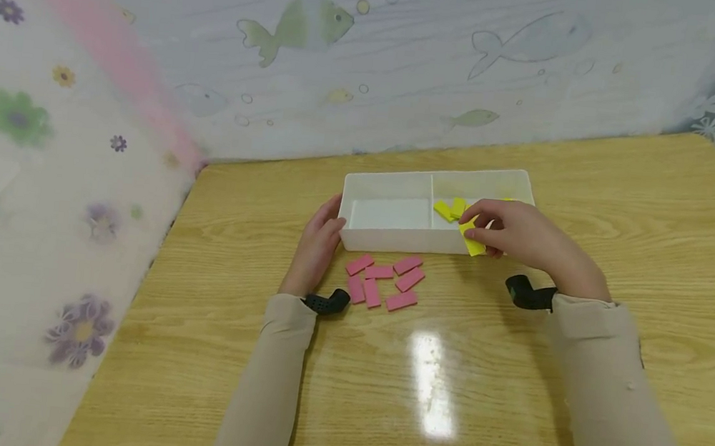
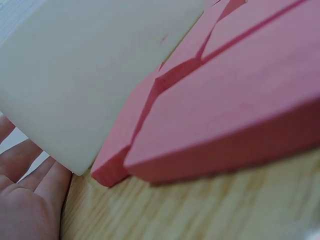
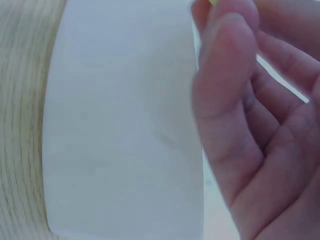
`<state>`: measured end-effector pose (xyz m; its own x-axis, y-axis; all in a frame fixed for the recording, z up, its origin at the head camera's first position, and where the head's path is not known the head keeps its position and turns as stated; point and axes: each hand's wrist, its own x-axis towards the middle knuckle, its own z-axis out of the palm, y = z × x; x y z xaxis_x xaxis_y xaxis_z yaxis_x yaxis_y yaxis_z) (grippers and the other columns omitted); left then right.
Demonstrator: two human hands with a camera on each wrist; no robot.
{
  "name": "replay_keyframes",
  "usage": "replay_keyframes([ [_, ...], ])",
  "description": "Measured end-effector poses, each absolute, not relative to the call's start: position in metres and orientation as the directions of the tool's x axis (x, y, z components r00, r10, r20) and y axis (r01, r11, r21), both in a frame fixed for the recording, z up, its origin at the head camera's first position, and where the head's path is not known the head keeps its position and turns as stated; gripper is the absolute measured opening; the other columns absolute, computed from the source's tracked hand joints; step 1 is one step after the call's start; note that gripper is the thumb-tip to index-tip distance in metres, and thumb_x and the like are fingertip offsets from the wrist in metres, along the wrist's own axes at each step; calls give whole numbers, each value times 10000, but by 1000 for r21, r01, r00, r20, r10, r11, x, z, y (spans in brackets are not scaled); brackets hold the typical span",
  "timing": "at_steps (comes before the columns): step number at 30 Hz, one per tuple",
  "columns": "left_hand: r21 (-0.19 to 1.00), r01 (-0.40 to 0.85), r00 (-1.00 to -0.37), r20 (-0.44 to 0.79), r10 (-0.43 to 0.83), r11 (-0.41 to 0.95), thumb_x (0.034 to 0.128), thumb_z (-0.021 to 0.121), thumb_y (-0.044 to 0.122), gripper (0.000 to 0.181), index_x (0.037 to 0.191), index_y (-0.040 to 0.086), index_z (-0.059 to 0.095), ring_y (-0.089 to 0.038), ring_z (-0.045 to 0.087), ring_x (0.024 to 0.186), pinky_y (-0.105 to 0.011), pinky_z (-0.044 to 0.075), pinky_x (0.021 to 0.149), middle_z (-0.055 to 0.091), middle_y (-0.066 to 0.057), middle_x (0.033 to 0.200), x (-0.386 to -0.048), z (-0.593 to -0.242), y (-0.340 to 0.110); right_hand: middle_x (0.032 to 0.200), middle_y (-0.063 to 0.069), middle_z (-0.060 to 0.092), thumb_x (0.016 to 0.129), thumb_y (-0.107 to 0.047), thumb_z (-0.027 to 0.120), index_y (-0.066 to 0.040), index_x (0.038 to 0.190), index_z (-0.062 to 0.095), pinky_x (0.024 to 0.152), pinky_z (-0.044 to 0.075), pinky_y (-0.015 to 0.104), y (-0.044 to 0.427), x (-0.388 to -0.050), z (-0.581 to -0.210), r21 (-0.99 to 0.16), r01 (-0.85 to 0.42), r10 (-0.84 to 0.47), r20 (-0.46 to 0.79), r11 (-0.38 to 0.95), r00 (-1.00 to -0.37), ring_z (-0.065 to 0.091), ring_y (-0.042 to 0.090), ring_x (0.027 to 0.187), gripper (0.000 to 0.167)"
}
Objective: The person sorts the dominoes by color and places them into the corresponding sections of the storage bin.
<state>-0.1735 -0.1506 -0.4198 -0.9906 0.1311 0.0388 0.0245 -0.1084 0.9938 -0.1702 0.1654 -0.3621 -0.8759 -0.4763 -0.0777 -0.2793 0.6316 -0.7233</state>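
Observation:
A white box (image 1: 384, 239) with two compartments stands on the table, a divider between them. My left hand (image 1: 317, 243) rests against its left end, fingers stretched along the wall and thumb at the front corner. Yellow rectangular blocks (image 1: 444, 210) lie in the right compartment, partly hidden by my right hand (image 1: 520, 233). Between thumb and fingers that hand pinches a yellow block (image 1: 475, 244) above the box's front rim. In the right wrist view only a sliver of yellow shows at the fingertips. Several pink rectangular blocks (image 1: 402, 300) lie loose before the box.
The wooden table (image 1: 209, 352) carries box and blocks. Behind it hangs a fish-patterned cloth (image 1: 395, 104), and a flowered cloth (image 1: 41, 221) runs along the left edge. Each wrist wears a black device (image 1: 528, 294).

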Motion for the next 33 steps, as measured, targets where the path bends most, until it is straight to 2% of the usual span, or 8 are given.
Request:
replay_keyframes([
  [5,992,30,-990,46,136,-119,918,409,99,510,1403,60,256,-242,236,1306,-388,229,1035,226,-89,1447,-176,-423,-151,898,50,582,876,-308,558,-149,1118,563,641,442,356,175,-172,-359,-735,-230,-372,-32,637,-928,566,229,664,289],
  [11,994,29,-990,42,132,-101,913,402,92,510,1402,65,258,-241,238,1305,-388,233,1033,227,-92,1447,-173,-420,-150,949,68,591,884,-350,530,-184,1183,530,704,425,365,184,-172,-358,-753,-198,-289,12,627,-957,606,241,739,343],
  [17,997,17,-992,27,121,-81,914,400,107,507,1402,88,267,-224,261,1295,-366,254,1025,241,-75,1442,-173,-420,-150,920,82,616,895,-354,506,-192,1208,523,703,428,370,190,-174,-364,-761,-199,-206,88,618,-975,605,245,769,353],
  [25,995,27,-989,41,143,-100,912,390,76,506,1402,71,261,-247,248,1299,-398,234,1032,227,-95,1445,-173,-420,-151,1008,48,588,913,-362,456,-170,1229,527,679,401,364,194,-175,-368,-733,-158,-110,114,662,-987,563,220,843,376],
  [33,993,31,-989,47,143,-113,913,389,71,491,1393,105,294,-231,265,1292,-403,237,1029,252,-64,1435,-177,-424,-153,1012,51,590,918,-301,465,-136,1148,563,664,421,368,188,-176,-374,-698,-184,-114,145,692,-983,542,218,876,299],
])
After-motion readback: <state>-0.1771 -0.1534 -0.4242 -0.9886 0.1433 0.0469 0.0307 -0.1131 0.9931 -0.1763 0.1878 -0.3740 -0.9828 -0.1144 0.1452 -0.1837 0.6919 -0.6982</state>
